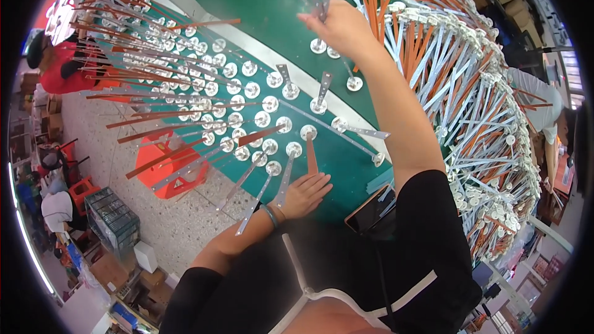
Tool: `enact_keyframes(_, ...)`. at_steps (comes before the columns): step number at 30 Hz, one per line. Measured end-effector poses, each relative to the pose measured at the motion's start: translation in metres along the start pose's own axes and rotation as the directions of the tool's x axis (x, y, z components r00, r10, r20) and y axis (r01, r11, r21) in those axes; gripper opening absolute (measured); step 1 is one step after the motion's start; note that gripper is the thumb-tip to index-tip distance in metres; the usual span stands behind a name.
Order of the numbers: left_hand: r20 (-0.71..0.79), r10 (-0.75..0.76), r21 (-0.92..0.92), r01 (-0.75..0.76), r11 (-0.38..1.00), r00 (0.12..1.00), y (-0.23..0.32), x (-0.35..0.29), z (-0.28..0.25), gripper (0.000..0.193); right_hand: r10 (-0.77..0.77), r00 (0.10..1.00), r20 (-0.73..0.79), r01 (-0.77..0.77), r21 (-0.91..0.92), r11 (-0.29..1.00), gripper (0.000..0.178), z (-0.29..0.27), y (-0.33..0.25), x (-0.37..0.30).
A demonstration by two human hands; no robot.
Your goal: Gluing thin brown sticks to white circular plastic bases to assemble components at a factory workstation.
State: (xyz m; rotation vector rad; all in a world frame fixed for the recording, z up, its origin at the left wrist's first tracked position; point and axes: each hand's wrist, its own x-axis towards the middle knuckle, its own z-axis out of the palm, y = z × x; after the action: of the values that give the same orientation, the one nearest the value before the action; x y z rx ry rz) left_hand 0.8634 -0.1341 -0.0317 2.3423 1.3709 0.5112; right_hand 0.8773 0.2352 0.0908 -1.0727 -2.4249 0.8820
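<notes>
- You wear a black, short-sleeved cloth top (pixel 352 266).
- It has pale neck trim (pixel 289 315), a straight pale stripe (pixel 414 290), a pale string (pixel 294 261).
- A thin greyish band (pixel 270 214) circles your left wrist.
- Left hand (pixel 308 194), right hand (pixel 341 26): bare.

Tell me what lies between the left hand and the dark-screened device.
In the head view, only green tabletop lies between the left hand and the dark-screened device.
</notes>
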Motion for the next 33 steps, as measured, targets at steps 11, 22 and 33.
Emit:
enact_keyframes(11, 0.012, 0.003, -0.026, -0.003, 1.000, 1.000, 0.001, -0.002, -0.003, 0.051, 0.118, 0.916, -0.383, -0.029, 0.231, 0.972, 0.024, -0.122, 0.031, -0.007)
enact_keyframes(22, 0.020, 0.023, 0.018, -0.023, 1.000, 1.000, -0.002, -0.002, 0.007, 0.050, -0.511, 0.818, -0.264, 0.262, -0.620, 0.740, 0.024, -0.087, 0.196, -0.041)
enact_keyframes(33, -0.006, -0.008, 0.053, 0.008, 0.999, 1.000, 0.002, -0.006, 0.006, 0.050, 0.256, 0.967, -0.012, -0.252, -0.227, 0.941, 0.015, -0.035, 0.086, -0.212)
